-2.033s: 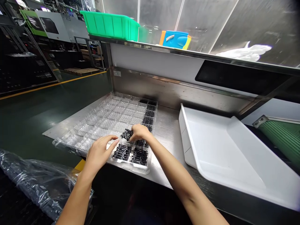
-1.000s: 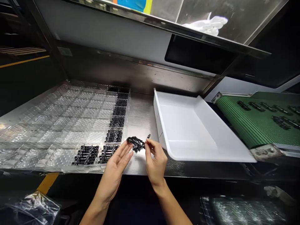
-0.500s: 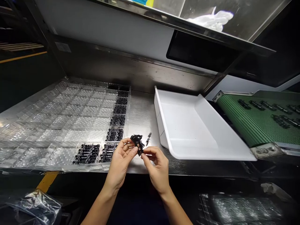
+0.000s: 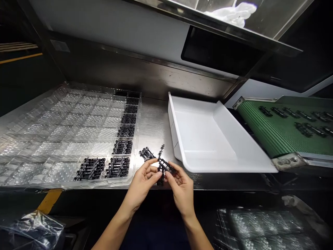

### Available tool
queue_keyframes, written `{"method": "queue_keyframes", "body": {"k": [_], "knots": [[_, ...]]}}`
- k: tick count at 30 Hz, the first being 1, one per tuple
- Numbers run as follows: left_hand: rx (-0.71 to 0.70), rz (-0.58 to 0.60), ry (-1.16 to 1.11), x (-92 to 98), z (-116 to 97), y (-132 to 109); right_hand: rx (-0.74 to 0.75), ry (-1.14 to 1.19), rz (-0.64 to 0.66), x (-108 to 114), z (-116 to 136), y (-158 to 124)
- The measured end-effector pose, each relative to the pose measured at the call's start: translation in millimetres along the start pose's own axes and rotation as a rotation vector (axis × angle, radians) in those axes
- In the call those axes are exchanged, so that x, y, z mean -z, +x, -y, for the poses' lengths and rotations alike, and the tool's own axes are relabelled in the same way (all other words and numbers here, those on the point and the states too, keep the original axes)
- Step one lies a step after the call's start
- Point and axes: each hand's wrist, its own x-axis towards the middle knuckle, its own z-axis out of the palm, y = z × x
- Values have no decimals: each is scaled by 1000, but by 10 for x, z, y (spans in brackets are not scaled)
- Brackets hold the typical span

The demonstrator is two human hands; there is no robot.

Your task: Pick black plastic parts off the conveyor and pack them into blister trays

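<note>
My left hand (image 4: 142,184) and my right hand (image 4: 182,187) meet over the front edge of the steel bench, and both pinch a small black plastic part (image 4: 164,166) between their fingertips. Two more black parts lie loose on the bench just beyond the hands: one (image 4: 146,153) to the left and a thin strip (image 4: 161,150) beside it. To the left lies a clear blister tray (image 4: 65,135) with several pockets on its right side filled with black parts (image 4: 118,167).
A white plastic chute tray (image 4: 208,139) sits right of the hands. Further right a green conveyor belt (image 4: 281,135) carries several black parts. Clear trays (image 4: 260,225) lie below at lower right, and a plastic bag (image 4: 33,227) at lower left.
The view swung right from the blister tray. My hands lifted black parts off the tray, drew back to the bench edge, and now both grip one part; a part now lies on the bench.
</note>
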Motion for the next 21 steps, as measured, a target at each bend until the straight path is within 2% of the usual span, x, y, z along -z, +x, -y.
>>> {"method": "queue_keyframes", "body": {"k": [3,6,9,13,15,18,19,21], "knots": [[10,-36,-87,-25,-27,-6,91,-93,-96,-20,-17,-16],[41,-90,-230,-51,-35,-7,167,-109,-68,-35,-20,-50],[15,-160,-323,-95,-1,-9,120,-19,38,-44,-4,-89],[-111,-234,-252,-161,23,-45,-35,199,39,-30,72,-81],[-101,-158,-231,-171,6,-82,-169,363,106,1,133,-59],[9,83,-254,-143,-14,-143,-338,525,220,53,203,-56],[31,129,-254,-129,-12,-162,-367,546,240,64,209,-68],[37,122,-228,-102,0,-194,-367,546,235,71,190,-107]]}}
